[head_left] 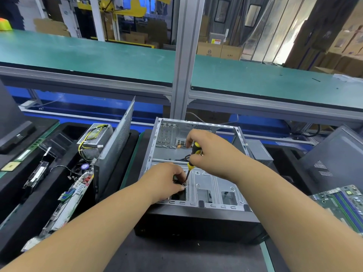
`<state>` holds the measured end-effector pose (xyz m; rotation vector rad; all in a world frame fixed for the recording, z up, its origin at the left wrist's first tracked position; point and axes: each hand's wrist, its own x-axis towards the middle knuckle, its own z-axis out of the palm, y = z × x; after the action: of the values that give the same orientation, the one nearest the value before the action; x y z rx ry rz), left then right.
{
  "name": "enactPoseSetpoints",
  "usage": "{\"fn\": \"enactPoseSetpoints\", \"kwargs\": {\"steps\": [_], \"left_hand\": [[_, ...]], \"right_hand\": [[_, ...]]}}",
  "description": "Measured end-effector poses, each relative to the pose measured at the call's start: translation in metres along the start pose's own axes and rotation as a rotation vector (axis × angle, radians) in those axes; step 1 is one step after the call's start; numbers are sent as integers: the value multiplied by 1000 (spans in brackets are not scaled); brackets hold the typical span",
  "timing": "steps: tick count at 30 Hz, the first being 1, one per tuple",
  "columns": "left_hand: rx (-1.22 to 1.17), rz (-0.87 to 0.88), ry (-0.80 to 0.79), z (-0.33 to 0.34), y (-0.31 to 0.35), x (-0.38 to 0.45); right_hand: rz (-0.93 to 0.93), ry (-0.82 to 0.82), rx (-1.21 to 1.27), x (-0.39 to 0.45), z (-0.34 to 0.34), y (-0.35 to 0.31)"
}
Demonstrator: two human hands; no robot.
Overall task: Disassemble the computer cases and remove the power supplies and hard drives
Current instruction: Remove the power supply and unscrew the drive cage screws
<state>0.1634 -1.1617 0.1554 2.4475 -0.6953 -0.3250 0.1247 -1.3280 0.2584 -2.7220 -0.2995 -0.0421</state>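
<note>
The right hand (204,152) grips the black-and-yellow handle of a screwdriver (193,157), whose shaft slants down and toward the person, tip on a screw (185,184) in the metal floor of the open computer case (214,185). The left hand (167,181) rests beside that screw, fingers curled with their tips pinched at the screw and the shaft's tip.

The case lies on its side on a dark mat (176,256), open face up, its long axis running away from the person: black front panel nearest, rear slot plate farthest. Inside it shows bare metal, cut-outs and a short dark cable near the middle.

To the left, a black foam tray (64,197) holds a power supply (94,138) with yellow and black wires, a small fan and a circuit board standing on edge. A grey side panel (117,140) leans upright between tray and case. At the right edge lies a green motherboard (345,203), with another dark case (337,160) behind it.
</note>
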Motion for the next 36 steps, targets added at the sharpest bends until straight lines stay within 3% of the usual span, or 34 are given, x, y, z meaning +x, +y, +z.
{"fn": "enactPoseSetpoints", "kwargs": {"steps": [6, 20, 28, 36], "left_hand": [[-8, 11, -1, 1, -2, 1], [-35, 0, -7, 2, -4, 2], [-46, -5, -3, 3, -6, 2], [-56, 0, -12, 2, -4, 1]], "right_hand": [[-2, 43, -159, 0, 2, 1], [-11, 4, 2, 0, -1, 2], [-38, 81, -300, 4, 4, 4], [-19, 1, -109, 4, 2, -3]]}}
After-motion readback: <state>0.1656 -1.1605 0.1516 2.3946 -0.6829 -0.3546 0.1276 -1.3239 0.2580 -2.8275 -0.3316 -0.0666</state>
